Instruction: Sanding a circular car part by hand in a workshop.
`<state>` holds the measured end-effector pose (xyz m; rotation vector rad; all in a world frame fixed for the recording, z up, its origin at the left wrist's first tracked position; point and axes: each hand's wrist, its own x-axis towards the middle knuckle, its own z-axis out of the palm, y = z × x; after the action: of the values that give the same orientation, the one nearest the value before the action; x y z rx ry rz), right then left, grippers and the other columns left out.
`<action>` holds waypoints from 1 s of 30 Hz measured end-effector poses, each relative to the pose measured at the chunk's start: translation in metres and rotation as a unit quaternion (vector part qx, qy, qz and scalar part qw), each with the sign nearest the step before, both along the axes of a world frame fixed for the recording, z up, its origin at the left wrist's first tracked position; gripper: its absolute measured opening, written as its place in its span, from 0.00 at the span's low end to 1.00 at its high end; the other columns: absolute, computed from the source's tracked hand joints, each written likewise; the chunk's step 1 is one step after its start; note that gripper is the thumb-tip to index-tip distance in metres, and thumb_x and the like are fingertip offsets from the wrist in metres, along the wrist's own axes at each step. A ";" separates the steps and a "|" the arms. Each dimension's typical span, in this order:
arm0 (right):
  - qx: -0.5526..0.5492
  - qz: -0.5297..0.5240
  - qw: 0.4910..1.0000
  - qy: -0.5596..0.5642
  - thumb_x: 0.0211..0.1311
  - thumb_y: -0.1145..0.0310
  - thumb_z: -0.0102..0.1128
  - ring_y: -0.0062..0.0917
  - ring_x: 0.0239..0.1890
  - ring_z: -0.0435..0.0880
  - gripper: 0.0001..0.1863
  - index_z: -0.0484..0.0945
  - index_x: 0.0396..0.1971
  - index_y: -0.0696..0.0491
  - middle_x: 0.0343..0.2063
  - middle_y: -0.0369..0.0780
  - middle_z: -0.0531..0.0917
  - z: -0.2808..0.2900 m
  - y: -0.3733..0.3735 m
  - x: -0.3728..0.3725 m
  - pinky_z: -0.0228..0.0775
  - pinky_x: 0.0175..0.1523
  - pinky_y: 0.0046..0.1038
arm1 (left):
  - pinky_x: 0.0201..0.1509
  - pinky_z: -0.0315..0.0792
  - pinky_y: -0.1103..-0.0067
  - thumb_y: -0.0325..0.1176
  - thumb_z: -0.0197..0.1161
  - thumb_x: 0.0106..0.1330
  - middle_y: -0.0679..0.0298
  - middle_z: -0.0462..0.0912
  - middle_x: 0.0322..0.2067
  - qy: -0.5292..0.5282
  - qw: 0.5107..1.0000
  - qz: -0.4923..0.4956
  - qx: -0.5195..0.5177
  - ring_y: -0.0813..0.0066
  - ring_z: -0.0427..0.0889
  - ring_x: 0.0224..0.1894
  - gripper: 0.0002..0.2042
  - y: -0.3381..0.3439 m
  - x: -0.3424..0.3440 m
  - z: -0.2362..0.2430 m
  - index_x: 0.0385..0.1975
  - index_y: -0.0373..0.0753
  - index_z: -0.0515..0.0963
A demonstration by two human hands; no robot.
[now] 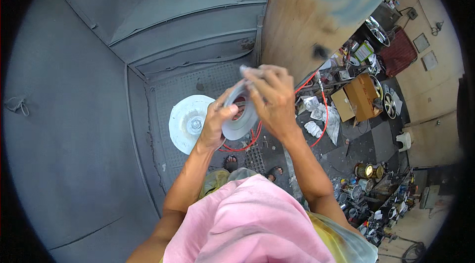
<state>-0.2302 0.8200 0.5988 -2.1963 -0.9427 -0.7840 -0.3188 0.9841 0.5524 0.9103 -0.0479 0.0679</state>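
A pale grey ring (241, 129) with a wide flat face and a round hole, which looks like a roll of tape, is held up in front of me. My left hand (213, 123) grips its left side, thumb across the face and fingers behind. At its upper right edge, my right hand (273, 96) has its fingers bent and pinched close to a small whitish tip. What exactly those fingertips hold is partly hidden. Below and left of the ring, a round white disc (180, 119) with a raised centre lies on the floor mat.
A grey booth wall (79, 114) rises on the left, and a wooden panel (302, 21) stands ahead. An orange-red hose (325, 114) runs along the floor. To the right are a cardboard box (363, 97), wheel rims, a white stool (404, 141) and cluttered cans (363, 170).
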 end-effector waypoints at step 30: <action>0.100 0.161 0.982 0.015 0.52 0.80 0.73 0.42 0.56 0.89 0.25 0.89 0.53 0.58 0.54 0.47 0.88 -0.006 -0.021 -0.060 0.83 0.59 0.41 | 0.74 0.72 0.65 0.29 0.74 0.54 0.54 0.82 0.57 -0.140 0.932 0.005 0.334 0.63 0.80 0.64 0.27 0.037 -0.017 0.021 0.57 0.31 0.78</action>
<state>-0.2902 0.7994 0.5932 -1.8198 -1.1169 -0.6577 -0.3356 1.0213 0.5733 1.5796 -0.3481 0.1990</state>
